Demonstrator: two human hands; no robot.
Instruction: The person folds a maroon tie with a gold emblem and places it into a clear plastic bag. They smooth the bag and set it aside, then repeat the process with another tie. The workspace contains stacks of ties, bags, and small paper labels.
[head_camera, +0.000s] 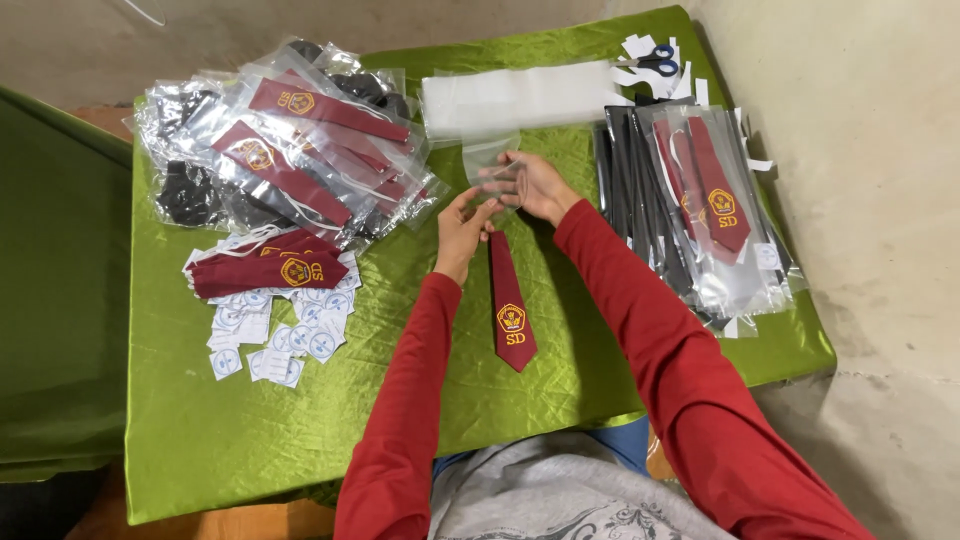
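Head view showed your left hand (462, 222) and right hand (528, 182) both pinching a clear plastic sleeve (492, 160) at mid-table, over the maroon tie (509, 300) top. You had thin, slippery film — likely best gripped at its open edges — and a soft, limp tie.

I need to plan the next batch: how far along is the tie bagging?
Done: bagged ties are stacked at right and piled at left. In hand: both hands, left and right, hold a clear bag at the top of a maroon tie. Left: a few unbagged ties above small labels.
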